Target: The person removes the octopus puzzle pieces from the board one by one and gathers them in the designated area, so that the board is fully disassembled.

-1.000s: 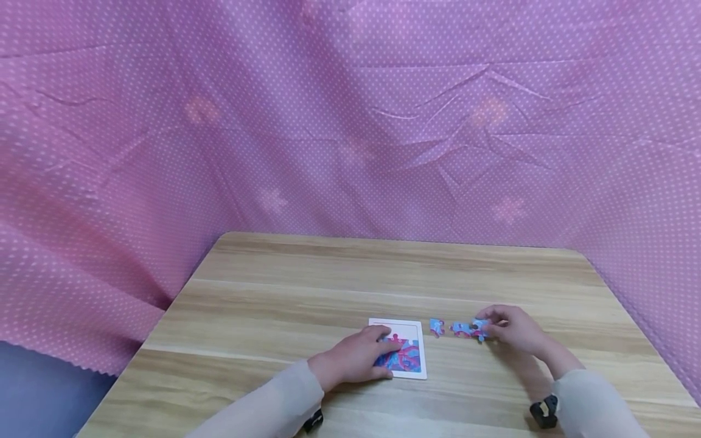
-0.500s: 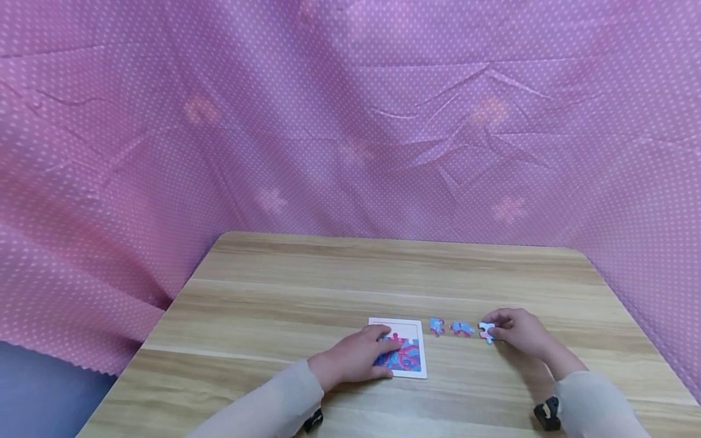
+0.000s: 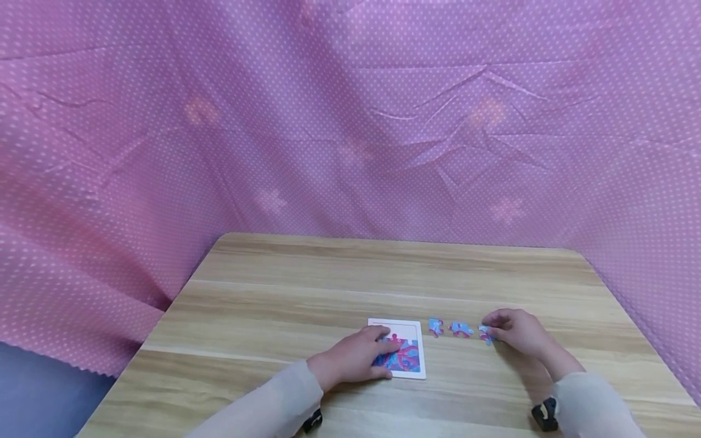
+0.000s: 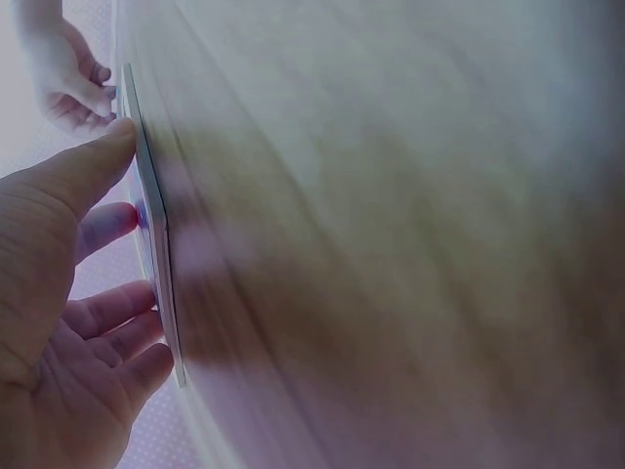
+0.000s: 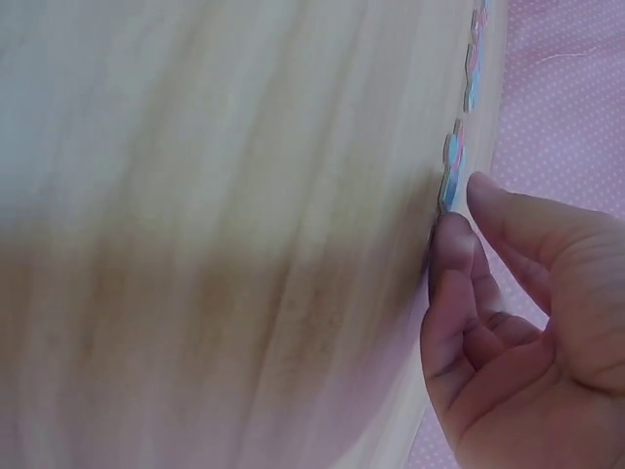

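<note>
My left hand point(image 3: 356, 356) rests on a white-framed jigsaw puzzle board point(image 3: 423, 359), fingers spread over its pink and blue picture. In the left wrist view the thumb point(image 4: 107, 151) touches the edge of the board and the other fingertips lie on its face. Off to the right, my right hand point(image 3: 517, 331) pinches a blue and pink puzzle piece point(image 3: 485, 334) at its right side, low over the table. The right wrist view has this piece point(image 5: 452, 176) just beyond the fingertips. The upper part of the board shows bare white, with one pink knob reaching into it.
Two loose puzzle pieces lie in a row between board and right hand: one piece point(image 3: 435, 327) beside the frame, another piece point(image 3: 461, 329) further right. The wooden table point(image 3: 306, 274) ends at a pink dotted curtain point(image 3: 350, 152) behind it.
The right hand has drawn its piece slightly right, away from the middle piece, and the piece has changed its tilt. My left hand has stayed on the board.
</note>
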`<state>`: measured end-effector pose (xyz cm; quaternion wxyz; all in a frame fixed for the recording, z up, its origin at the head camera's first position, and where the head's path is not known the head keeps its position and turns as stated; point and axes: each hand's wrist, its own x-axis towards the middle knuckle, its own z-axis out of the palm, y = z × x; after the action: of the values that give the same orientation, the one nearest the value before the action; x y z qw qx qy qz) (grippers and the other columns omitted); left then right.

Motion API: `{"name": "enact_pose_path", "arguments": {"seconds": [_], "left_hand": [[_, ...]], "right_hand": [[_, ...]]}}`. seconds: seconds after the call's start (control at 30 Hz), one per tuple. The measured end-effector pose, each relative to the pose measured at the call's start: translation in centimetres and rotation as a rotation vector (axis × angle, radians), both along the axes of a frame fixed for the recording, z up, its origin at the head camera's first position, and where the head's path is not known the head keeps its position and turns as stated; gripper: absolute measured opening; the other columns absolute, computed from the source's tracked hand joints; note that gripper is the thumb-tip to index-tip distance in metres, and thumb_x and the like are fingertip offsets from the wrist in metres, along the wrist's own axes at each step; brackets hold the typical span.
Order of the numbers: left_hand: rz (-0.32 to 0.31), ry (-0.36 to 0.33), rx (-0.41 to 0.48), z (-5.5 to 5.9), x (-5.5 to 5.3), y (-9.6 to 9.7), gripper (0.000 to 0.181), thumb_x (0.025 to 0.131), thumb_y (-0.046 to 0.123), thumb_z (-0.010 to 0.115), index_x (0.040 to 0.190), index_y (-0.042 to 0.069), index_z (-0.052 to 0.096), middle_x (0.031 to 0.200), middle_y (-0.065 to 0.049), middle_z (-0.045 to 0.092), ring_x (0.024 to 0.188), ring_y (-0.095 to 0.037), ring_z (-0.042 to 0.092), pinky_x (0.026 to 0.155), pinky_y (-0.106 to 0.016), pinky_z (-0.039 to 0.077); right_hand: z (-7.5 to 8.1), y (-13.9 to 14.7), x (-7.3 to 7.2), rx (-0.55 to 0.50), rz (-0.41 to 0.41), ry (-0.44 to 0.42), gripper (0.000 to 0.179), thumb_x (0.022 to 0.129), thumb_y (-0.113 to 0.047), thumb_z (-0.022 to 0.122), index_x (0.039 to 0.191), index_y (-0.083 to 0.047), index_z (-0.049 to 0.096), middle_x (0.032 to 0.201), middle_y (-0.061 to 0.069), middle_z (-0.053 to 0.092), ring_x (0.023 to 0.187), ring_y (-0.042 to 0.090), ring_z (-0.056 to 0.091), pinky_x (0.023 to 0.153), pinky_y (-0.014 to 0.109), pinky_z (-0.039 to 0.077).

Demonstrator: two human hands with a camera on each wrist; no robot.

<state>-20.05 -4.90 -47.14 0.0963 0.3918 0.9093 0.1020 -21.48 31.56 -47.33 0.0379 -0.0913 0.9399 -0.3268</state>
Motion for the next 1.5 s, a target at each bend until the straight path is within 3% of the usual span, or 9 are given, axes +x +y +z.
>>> {"name": "enact_pose_path", "arguments": {"seconds": [0.13,0.4,0.7,1.1,1.27,1.5], "left_hand": [[-0.006,0.006,0.006,-0.2,-0.1,-0.1,0.056,0.088,0.05,0.063,0.138,0.028,0.052,0.145,-0.008,0.041,0.133,-0.023,0.037,0.106,-0.036,0.034],[-0.001,0.013,0.029,-0.6,0.0,-0.8,0.057,0.087,0.05,0.064,0.138,0.029,0.052,0.145,-0.007,0.04,0.133,-0.024,0.036,0.106,-0.037,0.034],[-0.028,0.046,0.055,-0.5,0.6,-2.8,0.055,0.088,0.046,0.065,0.138,0.028,0.052,0.144,-0.008,0.041,0.131,-0.024,0.04,0.106,-0.037,0.035],[-0.098,0.087,0.102,-0.3,1.5,-5.3,0.043,0.091,0.042,0.061,0.129,0.022,0.062,0.14,-0.012,0.046,0.128,-0.025,0.043,0.104,-0.038,0.037],[-0.113,0.11,0.116,-0.3,1.7,-5.4,0.041,0.09,0.04,0.063,0.128,0.023,0.063,0.139,-0.012,0.046,0.127,-0.025,0.044,0.102,-0.037,0.039],[-0.098,0.073,0.105,-0.4,1.4,-5.3,0.039,0.09,0.039,0.064,0.127,0.026,0.063,0.141,-0.01,0.045,0.127,-0.024,0.043,0.102,-0.037,0.039]], "right_hand": [[0.1,-1.3,0.1,-0.033,-0.014,0.012,0.016,0.085,-0.01,0.07,0.101,-0.006,0.068,0.093,0.003,0.066,0.092,0.028,0.063,0.082,0.046,0.051],[0.1,-5.9,-0.3,-0.142,0.013,-0.002,0.019,0.086,-0.008,0.069,0.105,-0.005,0.068,0.089,0.0,0.065,0.082,0.018,0.063,0.073,0.031,0.053],[-0.3,-11.5,-0.1,-0.261,0.066,-0.042,0.021,0.085,-0.006,0.069,0.106,-0.006,0.067,0.086,-0.001,0.063,0.079,0.016,0.059,0.063,0.026,0.053],[-0.1,-17.3,0.3,-0.232,0.209,-0.046,0.016,0.088,-0.012,0.068,0.104,-0.009,0.067,0.086,-0.005,0.062,0.081,0.014,0.059,0.073,0.032,0.051],[-0.4,-18.1,0.2,-0.215,0.232,-0.034,0.013,0.089,-0.012,0.067,0.102,-0.01,0.068,0.085,-0.007,0.063,0.081,0.013,0.06,0.076,0.035,0.052],[-0.2,-18.3,0.1,-0.164,0.228,-0.03,0.011,0.088,-0.013,0.068,0.099,-0.011,0.07,0.083,-0.008,0.063,0.08,0.013,0.059,0.077,0.038,0.051]]}}
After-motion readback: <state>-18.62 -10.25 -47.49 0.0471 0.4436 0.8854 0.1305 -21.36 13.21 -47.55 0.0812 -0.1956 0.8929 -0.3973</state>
